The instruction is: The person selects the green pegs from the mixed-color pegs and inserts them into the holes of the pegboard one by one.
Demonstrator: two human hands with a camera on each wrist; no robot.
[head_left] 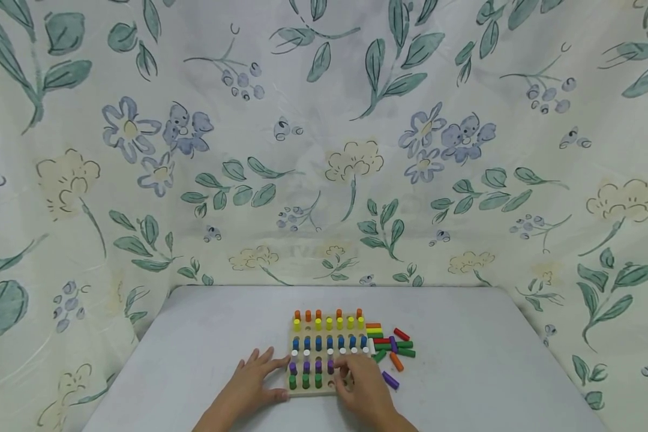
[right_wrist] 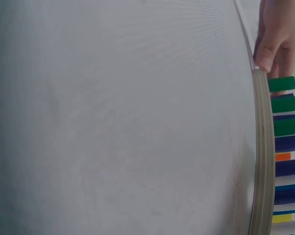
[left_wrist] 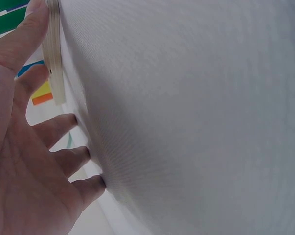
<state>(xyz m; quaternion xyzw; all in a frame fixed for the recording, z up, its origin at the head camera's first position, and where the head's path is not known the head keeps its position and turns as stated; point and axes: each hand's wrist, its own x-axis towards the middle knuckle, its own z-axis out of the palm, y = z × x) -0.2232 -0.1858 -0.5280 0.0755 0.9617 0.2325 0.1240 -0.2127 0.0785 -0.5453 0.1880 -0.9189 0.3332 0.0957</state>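
Note:
A wooden peg board [head_left: 311,393] stands on the table with rows of upright coloured pegs. My left hand [head_left: 254,379] is at its left side, fingers spread and thumb at the near left corner; in the left wrist view the thumb [left_wrist: 32,29] touches the board's edge. My right hand [head_left: 364,384] is over the board's near right part, fingers bent beside a purple peg [head_left: 330,366]. What its fingertips hold, if anything, is hidden. Three green pegs [head_left: 305,381] stand in the nearest row. The right wrist view shows purple pegs [right_wrist: 288,168] upright beyond the board's edge.
Loose pegs lie right of the board: green pegs [head_left: 405,353], a red peg [head_left: 402,334], an orange peg [head_left: 396,361] and a purple peg [head_left: 390,380]. White, blue, yellow and orange rows fill the board's farther part. Behind the table [head_left: 221,324] hangs a floral curtain [head_left: 324,150].

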